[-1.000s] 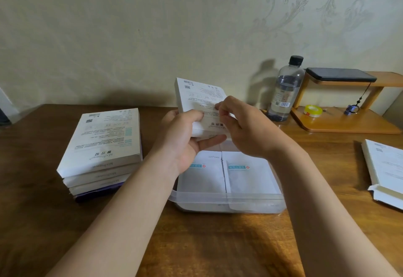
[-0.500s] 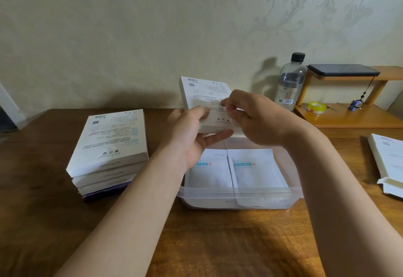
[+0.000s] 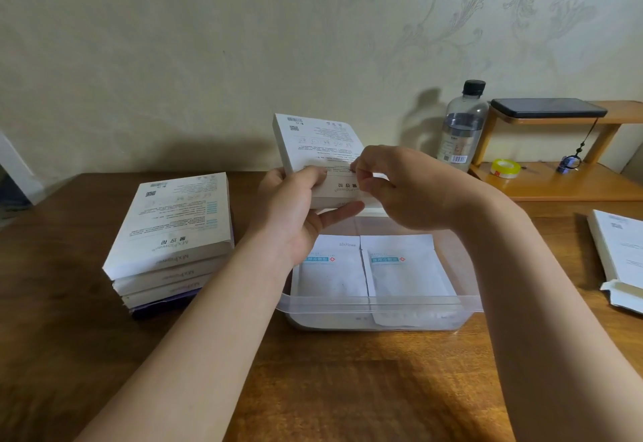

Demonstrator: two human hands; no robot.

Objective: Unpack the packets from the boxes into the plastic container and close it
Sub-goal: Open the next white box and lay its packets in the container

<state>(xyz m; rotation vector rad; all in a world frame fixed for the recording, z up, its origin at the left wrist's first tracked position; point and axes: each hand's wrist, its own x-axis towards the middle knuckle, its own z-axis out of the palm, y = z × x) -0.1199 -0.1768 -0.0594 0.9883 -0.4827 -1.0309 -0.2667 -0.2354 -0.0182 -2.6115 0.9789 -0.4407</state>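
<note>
A clear, open-topped plastic container (image 3: pixel 379 306) is seen at the middle of the wooden bench (image 3: pixel 348 393), with two white packets (image 3: pixel 332 276) laid flat side by side in it. Above its far edge, a white box (image 3: pixel 313 142) is held tilted, printed face up. The grip of the left hand (image 3: pixel 295 213) is wrapped round the box's near-left corner, thumb on top and fingers beneath. The grip of the right hand (image 3: pixel 409 187) is narrowed to a pinch of thumb and forefinger on the box's near end. Whether a flap has been lifted cannot be told.

At 9 o'clock from the container, a stack of boxes (image 3: pixel 170 229) is piled on the bench. At 3 o'clock, an opened box (image 3: pixel 621 253) is laid flat, cut off by the frame edge. At 1 o'clock, against the patterned wall (image 3: pixel 208 41), a clear bottle (image 3: pixel 461 128) with a black cap is stood upright just beside a wooden shelf (image 3: pixel 563 186). A yellow tape roll (image 3: pixel 505 168) is set on its lower board and a dark phone (image 3: pixel 548 108) on its upper.
</note>
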